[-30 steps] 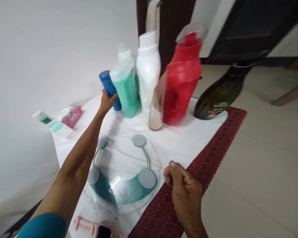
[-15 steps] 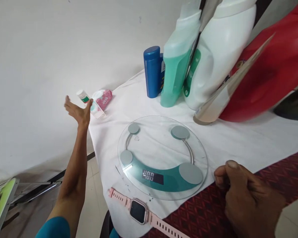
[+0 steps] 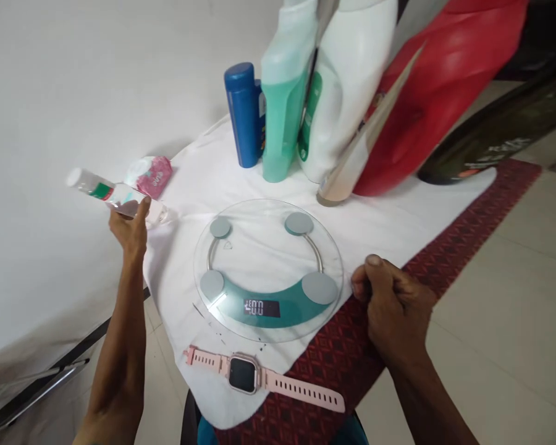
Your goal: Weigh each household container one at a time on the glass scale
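My left hand [image 3: 130,232] is at the far left corner of the table, its thumb and fingers around a clear bottle [image 3: 143,207] with a white cap and a green-and-red label. A pink and white pack [image 3: 155,176] lies just behind the bottle. Closed, with the thumb resting over curled fingers, my right hand [image 3: 393,303] is by the table's right edge; nothing shows in it. Between the hands lies a round glass weighing scale [image 3: 287,312], its display lit and reading zeros. In front of the scale, a pink smartwatch [image 3: 243,374] is stretched out flat.
Along the back stand a blue bottle [image 3: 242,117], a green liquid bottle [image 3: 282,123], a white jug [image 3: 352,68] and a large red container [image 3: 421,93]. A dark bottle [image 3: 486,136] is at the right. White cloth covers the table over a red patterned one [image 3: 343,352].
My left hand, spread beside the bottle before, has closed around it. The view has shifted, so the scale and bottles appear further left. My right hand stays closed.
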